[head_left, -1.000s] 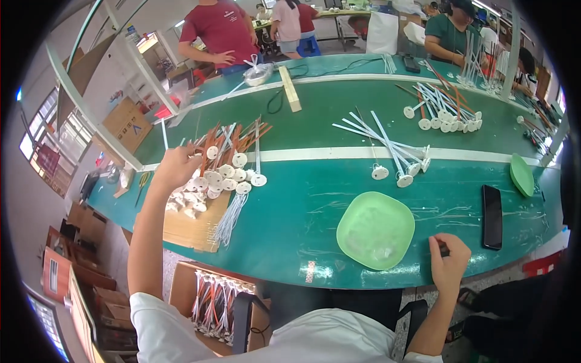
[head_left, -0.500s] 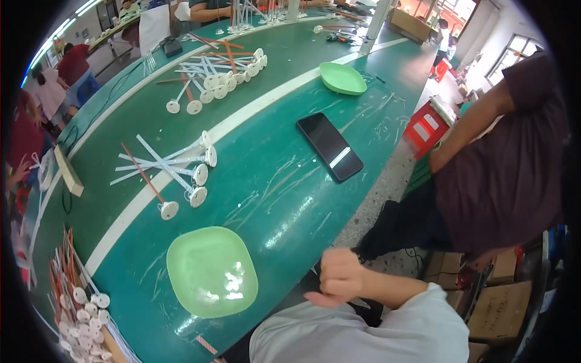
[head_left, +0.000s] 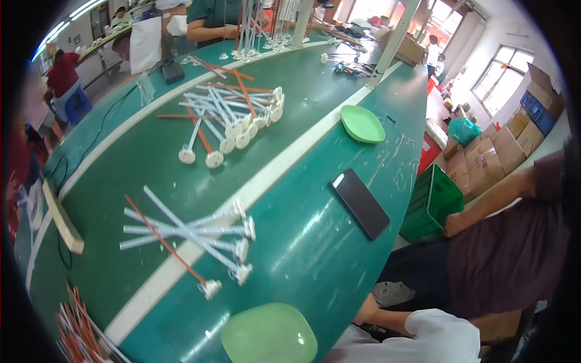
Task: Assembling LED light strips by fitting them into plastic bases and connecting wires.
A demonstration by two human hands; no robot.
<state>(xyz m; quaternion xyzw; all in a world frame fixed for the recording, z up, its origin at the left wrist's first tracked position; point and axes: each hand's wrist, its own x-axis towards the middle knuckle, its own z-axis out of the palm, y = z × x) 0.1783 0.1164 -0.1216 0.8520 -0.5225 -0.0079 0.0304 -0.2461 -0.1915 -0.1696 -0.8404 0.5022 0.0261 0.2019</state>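
Observation:
My right hand (head_left: 365, 310) is low in the view, beside the near edge of the green table, at the end of a bent forearm with a pale sleeve (head_left: 445, 333). Its fingers are hidden or too unclear to make out. My left hand does not show. Nearest on the table lies a light green, rounded-square plate (head_left: 269, 336), cut off by the lower rim. Beyond it sits a small group of pale strips and a red-brown one (head_left: 163, 239), crossed, with white round ends (head_left: 242, 249). A black phone (head_left: 360, 204) lies flat to the right.
A second green dish (head_left: 362, 123) stands farther off. A larger pile of strips with white discs (head_left: 233, 118) lies mid-table; another bundle (head_left: 78, 330) is at lower left. A wooden block (head_left: 63, 221) rests left. At right, a person in a dark shirt (head_left: 514, 254) stands beside a green crate (head_left: 431, 202).
The view has shifted, so table things sit lower and farther right. My right hand, earlier seen loosely curled, is now mostly out of sight. The plate is partly cut off.

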